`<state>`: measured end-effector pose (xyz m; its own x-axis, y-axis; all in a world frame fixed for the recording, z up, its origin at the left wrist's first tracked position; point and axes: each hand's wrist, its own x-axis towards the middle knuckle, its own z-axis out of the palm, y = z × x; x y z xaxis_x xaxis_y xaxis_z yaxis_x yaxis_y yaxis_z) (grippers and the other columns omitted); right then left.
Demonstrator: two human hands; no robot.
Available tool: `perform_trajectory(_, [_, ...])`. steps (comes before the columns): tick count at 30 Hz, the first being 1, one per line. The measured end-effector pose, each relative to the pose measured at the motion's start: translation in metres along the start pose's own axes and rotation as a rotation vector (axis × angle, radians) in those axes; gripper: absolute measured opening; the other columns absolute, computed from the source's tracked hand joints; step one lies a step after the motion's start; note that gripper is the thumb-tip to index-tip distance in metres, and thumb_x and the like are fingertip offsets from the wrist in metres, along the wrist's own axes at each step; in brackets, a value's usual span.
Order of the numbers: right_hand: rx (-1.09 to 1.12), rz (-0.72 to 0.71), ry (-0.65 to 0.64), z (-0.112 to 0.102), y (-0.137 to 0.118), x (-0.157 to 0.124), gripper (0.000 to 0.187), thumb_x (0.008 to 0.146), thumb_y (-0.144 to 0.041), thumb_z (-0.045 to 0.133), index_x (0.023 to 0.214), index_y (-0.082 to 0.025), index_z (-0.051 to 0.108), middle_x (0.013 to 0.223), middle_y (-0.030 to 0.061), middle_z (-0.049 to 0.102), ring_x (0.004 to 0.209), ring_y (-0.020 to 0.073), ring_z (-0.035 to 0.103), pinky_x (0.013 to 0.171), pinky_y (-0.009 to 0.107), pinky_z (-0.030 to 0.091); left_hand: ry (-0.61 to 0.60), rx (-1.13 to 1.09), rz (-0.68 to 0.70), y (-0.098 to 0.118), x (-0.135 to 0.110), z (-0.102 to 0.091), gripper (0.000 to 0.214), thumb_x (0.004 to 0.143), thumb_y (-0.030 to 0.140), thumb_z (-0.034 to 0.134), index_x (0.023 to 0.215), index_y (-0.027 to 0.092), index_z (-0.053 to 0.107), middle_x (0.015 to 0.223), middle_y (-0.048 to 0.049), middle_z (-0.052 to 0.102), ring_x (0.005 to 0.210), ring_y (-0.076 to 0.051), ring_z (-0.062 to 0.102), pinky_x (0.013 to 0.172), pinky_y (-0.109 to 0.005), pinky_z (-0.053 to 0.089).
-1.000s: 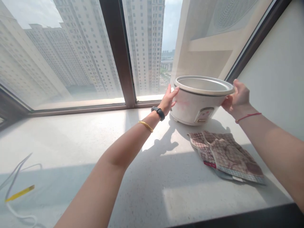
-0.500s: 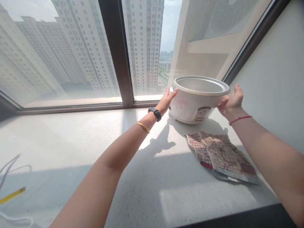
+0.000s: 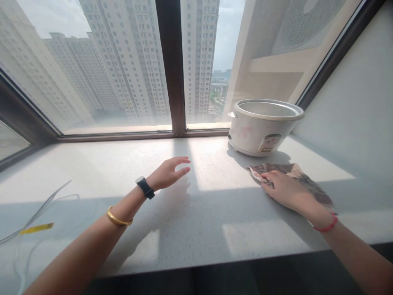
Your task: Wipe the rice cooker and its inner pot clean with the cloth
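Note:
A white rice cooker pot (image 3: 260, 127) without a lid stands on the pale stone windowsill (image 3: 196, 229), close to the right wall. In front of it lies a folded patterned cloth (image 3: 302, 180). My right hand (image 3: 285, 190) rests flat on the cloth's near left part, fingers stretched out. My left hand (image 3: 168, 172) hovers just above the sill's middle with its fingers spread and nothing in it. A black watch and a gold bangle sit on my left wrist, a red string on my right.
White cables with a yellow tag (image 3: 37, 227) lie at the sill's left. A dark window frame post (image 3: 173, 69) rises behind the sill. The white side wall (image 3: 353, 106) closes off the right. The sill's front edge runs along the bottom.
Both hands have let go of the rice cooker and drawn back toward me. The right hand has come down onto the cloth; the left now hovers over the sill's middle.

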<state>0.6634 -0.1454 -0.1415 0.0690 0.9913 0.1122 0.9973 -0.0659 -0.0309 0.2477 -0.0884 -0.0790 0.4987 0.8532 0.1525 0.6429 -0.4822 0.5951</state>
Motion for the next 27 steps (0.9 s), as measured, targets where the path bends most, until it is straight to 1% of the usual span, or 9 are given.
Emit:
perform_trajectory(3, [0.025, -0.029, -0.080, -0.004, 0.008, 0.023, 0.045, 0.090, -0.031, 0.044, 0.128, -0.023, 0.067, 0.137, 0.0139, 0.063, 0.117, 0.0385, 0.061, 0.106, 0.069, 0.034, 0.050, -0.005, 0.005, -0.003, -0.018, -0.014, 0.047, 0.095, 0.051, 0.052, 0.127, 0.020, 0.066, 0.141, -0.0083, 0.061, 0.131, -0.026, 0.056, 0.110, -0.045, 0.045])
perform_trajectory(6, [-0.012, 0.018, -0.013, -0.016, -0.011, 0.034, 0.042, 0.088, -0.040, 0.056, 0.124, -0.025, 0.070, 0.141, 0.0142, 0.060, 0.129, 0.0484, 0.050, 0.105, 0.084, 0.013, 0.120, -0.065, -0.037, -0.015, -0.030, -0.022, 0.050, 0.094, 0.054, 0.052, 0.126, 0.019, 0.067, 0.137, -0.0088, 0.064, 0.128, -0.027, 0.058, 0.107, -0.045, 0.047])
perform_trajectory(9, [0.064, -0.108, 0.101, -0.024, -0.061, 0.035, 0.046, 0.085, -0.049, 0.062, 0.125, -0.026, 0.069, 0.145, 0.0117, 0.057, 0.136, 0.0488, 0.043, 0.106, 0.086, 0.004, 0.225, -0.151, -0.112, -0.033, -0.035, -0.022, 0.051, 0.093, 0.055, 0.053, 0.122, 0.017, 0.068, 0.127, -0.0108, 0.069, 0.117, -0.027, 0.065, 0.100, -0.044, 0.053])
perform_trajectory(13, [0.293, -0.277, 0.139, -0.021, -0.132, 0.042, 0.037, 0.091, -0.044, 0.059, 0.121, -0.024, 0.070, 0.135, 0.0113, 0.065, 0.128, 0.0388, 0.055, 0.113, 0.079, -0.004, 0.296, -0.119, -0.142, -0.053, -0.037, -0.015, 0.046, 0.092, 0.051, 0.053, 0.112, 0.015, 0.072, 0.115, -0.0107, 0.074, 0.107, -0.026, 0.069, 0.096, -0.043, 0.054])
perform_trajectory(15, [0.365, -0.275, 0.175, -0.012, -0.151, 0.045, 0.030, 0.093, -0.037, 0.057, 0.116, -0.023, 0.071, 0.130, 0.0112, 0.067, 0.124, 0.0355, 0.058, 0.111, 0.080, -0.009, 0.311, -0.079, -0.144, -0.058, -0.039, -0.013, 0.044, 0.093, 0.050, 0.052, 0.109, 0.016, 0.073, 0.111, -0.0096, 0.075, 0.103, -0.025, 0.070, 0.093, -0.043, 0.055])
perform_trajectory(18, [0.417, -0.304, 0.222, 0.003, -0.154, 0.043, 0.025, 0.091, -0.030, 0.058, 0.110, -0.024, 0.072, 0.125, 0.0083, 0.070, 0.121, 0.0324, 0.060, 0.108, 0.081, -0.011, 0.345, -0.056, -0.158, -0.059, -0.041, -0.010, 0.041, 0.093, 0.048, 0.051, 0.106, 0.017, 0.074, 0.107, -0.0080, 0.076, 0.098, -0.024, 0.071, 0.089, -0.041, 0.055])
perform_trajectory(21, [0.545, -0.313, 0.185, 0.012, -0.141, 0.040, 0.024, 0.091, -0.037, 0.056, 0.086, -0.023, 0.075, 0.111, 0.0059, 0.075, 0.112, 0.0306, 0.064, 0.110, 0.081, -0.006, 0.361, -0.043, -0.149, -0.057, -0.040, -0.005, 0.038, 0.094, 0.046, 0.052, 0.103, 0.017, 0.075, 0.104, -0.0070, 0.077, 0.096, -0.023, 0.071, 0.086, -0.039, 0.055])
perform_trajectory(24, [0.713, -0.284, 0.173, 0.012, -0.130, 0.043, 0.049, 0.095, -0.047, 0.047, 0.059, -0.020, 0.066, 0.088, 0.0076, 0.075, 0.096, 0.0286, 0.068, 0.112, 0.073, 0.023, 0.364, -0.011, -0.122, -0.056, -0.039, -0.001, 0.036, 0.094, 0.044, 0.053, 0.100, 0.017, 0.076, 0.099, -0.0069, 0.077, 0.092, -0.023, 0.072, 0.082, -0.038, 0.056])
perform_trajectory(27, [0.778, -0.301, 0.248, 0.011, -0.128, 0.047, 0.038, 0.091, -0.049, 0.052, 0.075, -0.021, 0.072, 0.099, 0.0102, 0.075, 0.098, 0.0281, 0.068, 0.103, 0.058, 0.045, 0.391, 0.006, -0.094, -0.056, -0.041, -0.002, 0.034, 0.094, 0.043, 0.054, 0.098, 0.017, 0.076, 0.096, -0.0073, 0.078, 0.089, -0.022, 0.073, 0.080, -0.037, 0.057])
